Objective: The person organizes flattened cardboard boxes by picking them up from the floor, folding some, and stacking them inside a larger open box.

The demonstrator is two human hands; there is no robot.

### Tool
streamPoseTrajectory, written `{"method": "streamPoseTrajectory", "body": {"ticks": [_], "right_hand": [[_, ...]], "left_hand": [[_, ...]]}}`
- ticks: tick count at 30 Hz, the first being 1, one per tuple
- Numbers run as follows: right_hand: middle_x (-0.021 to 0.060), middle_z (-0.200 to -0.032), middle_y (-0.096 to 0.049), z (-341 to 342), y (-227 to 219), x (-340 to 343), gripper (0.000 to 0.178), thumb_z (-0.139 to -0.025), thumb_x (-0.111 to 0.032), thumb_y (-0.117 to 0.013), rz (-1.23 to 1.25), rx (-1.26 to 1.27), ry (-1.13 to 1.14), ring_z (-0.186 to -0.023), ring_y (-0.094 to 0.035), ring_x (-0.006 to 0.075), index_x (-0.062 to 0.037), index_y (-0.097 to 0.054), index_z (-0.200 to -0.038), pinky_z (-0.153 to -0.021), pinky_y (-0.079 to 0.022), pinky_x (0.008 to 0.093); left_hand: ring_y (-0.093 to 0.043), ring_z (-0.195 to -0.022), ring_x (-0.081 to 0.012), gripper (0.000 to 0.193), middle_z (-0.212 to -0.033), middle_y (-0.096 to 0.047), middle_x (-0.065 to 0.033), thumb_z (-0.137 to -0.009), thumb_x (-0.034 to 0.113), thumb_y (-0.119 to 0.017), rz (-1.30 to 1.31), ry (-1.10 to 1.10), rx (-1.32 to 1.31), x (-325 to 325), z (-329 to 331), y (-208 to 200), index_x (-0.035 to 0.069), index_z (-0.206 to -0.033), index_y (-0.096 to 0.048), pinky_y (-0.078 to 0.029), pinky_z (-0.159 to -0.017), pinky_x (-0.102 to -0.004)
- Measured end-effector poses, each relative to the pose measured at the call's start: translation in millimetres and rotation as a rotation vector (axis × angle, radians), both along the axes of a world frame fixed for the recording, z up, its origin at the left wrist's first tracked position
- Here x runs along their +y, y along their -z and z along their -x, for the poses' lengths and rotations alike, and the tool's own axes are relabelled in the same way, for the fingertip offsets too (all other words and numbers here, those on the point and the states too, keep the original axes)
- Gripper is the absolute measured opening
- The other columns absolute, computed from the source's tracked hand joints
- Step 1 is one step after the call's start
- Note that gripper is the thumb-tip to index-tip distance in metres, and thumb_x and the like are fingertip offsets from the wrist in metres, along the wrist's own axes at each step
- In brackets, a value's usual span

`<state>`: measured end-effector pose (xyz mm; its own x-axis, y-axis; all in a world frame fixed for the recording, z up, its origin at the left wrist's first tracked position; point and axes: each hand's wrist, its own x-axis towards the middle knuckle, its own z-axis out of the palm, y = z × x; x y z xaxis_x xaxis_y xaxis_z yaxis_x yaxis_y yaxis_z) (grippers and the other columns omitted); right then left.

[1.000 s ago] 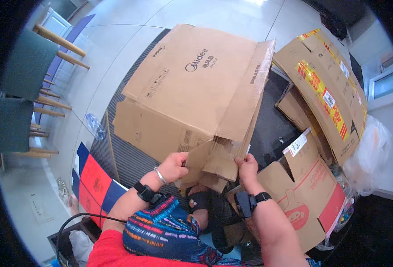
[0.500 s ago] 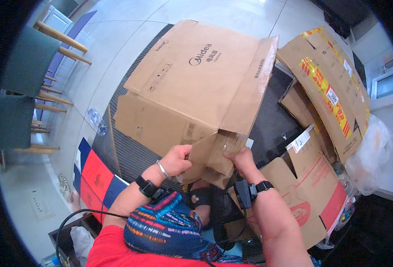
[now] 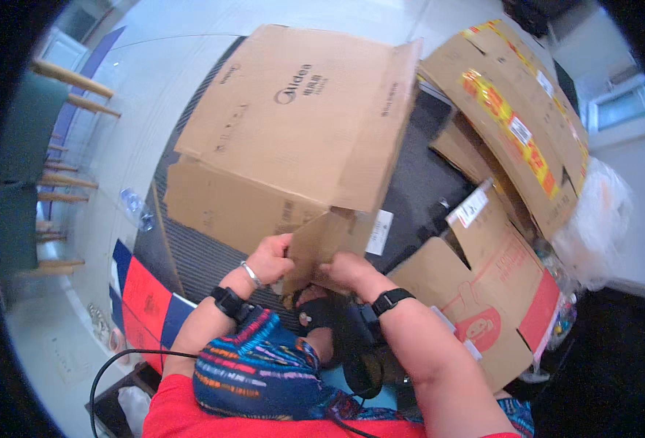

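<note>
A large brown cardboard box [image 3: 293, 131] with dark print lies in front of me, its near flaps folded out. My left hand [image 3: 265, 260], a bracelet at its wrist, pinches the left edge of a small end flap [image 3: 309, 244]. At that flap's right side, my right hand [image 3: 349, 272] is closed, its knuckles up and its fingertips partly hidden against the cardboard. Both hands are close together at the box's near corner, above my shoe. A white label [image 3: 379, 232] shows just beyond my right hand.
Flattened cardboard with yellow-red tape [image 3: 516, 128] leans at the right, beside a clear plastic bag [image 3: 596, 223]. Nearer lies an opened carton with red print [image 3: 483, 292]. A plastic bottle [image 3: 136, 208] and a red-and-blue board [image 3: 147, 303] are at left, chairs [image 3: 19, 153] beyond.
My right hand has moved left from the box's right flap, closer to my left hand. The flap on that side has shifted, uncovering more of the white label. The whole view has shifted slightly.
</note>
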<state>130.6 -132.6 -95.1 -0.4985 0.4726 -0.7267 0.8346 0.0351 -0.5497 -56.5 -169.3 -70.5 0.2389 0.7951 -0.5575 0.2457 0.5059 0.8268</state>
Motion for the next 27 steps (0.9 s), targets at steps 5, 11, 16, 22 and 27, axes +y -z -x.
{"method": "streamPoseTrajectory", "body": {"ticks": [5, 11, 16, 22, 27], "right_hand": [[0.0165, -0.086, -0.06, -87.1, -51.5, 5.4, 0.024, -0.076, -0.025, -0.053, -0.122, 0.287, 0.341, -0.081, -0.057, 0.0302, -0.0053, -0.06, -0.089, -0.071, -0.045, 0.0363], [0.0071, -0.087, -0.056, -318.1, -144.6, -25.4, 0.027, -0.074, -0.01, -0.059, -0.807, -0.008, 1.027, -0.076, -0.052, 0.0143, -0.0027, -0.053, -0.099, -0.07, -0.044, 0.025], [0.0162, -0.106, -0.051, -458.9, -127.2, -130.0, 0.069, -0.067, -0.038, -0.067, -0.966, -0.587, 1.327, -0.092, -0.051, 0.022, 0.0009, -0.04, -0.118, -0.08, -0.04, 0.0318], [0.0147, -0.106, -0.054, -430.0, -72.1, -165.3, 0.064, -0.07, -0.041, -0.064, -0.109, 0.509, 1.919, -0.089, -0.054, 0.0278, 0.0025, -0.045, -0.112, -0.076, -0.044, 0.0387], [0.0134, -0.097, -0.059, -458.0, -51.1, -172.1, 0.053, -0.074, -0.044, -0.058, 0.142, 0.668, 1.871, -0.085, -0.057, 0.0266, -0.0008, -0.052, -0.103, -0.074, -0.045, 0.0381]], "left_hand": [[-0.056, -0.075, -0.0118, 0.04, -0.089, -0.06, -0.0049, -0.075, 0.001, -0.053, 0.316, 0.057, -0.082, -7.1, -2.4, 9.2, 0.006, -0.114, -0.047, -0.047, -0.057, -0.0239], [-0.059, -0.079, -0.019, 0.041, -0.094, -0.058, -0.0111, -0.077, 0.01, -0.052, -0.051, 0.096, -0.149, 45.4, 16.4, -102.8, 0.004, -0.117, -0.045, -0.05, -0.059, -0.0252], [-0.057, -0.087, -0.0179, 0.039, -0.098, -0.058, -0.0122, -0.076, 0.011, -0.055, -0.199, 0.483, -0.268, 56.8, -99.1, -242.1, -0.002, -0.113, -0.047, -0.047, -0.073, -0.0286], [-0.055, -0.083, -0.0227, 0.028, -0.089, -0.056, -0.0143, -0.084, 0.017, -0.049, -0.231, 1.038, -1.163, -27.2, -264.1, -287.8, -0.003, -0.103, -0.049, -0.043, -0.072, -0.0323], [-0.057, -0.082, -0.0178, 0.024, -0.093, -0.058, -0.0135, -0.081, 0.001, -0.049, 0.303, 0.876, -1.923, -82.9, -326.5, -310.9, -0.007, -0.104, -0.052, -0.047, -0.07, -0.0252]]}}
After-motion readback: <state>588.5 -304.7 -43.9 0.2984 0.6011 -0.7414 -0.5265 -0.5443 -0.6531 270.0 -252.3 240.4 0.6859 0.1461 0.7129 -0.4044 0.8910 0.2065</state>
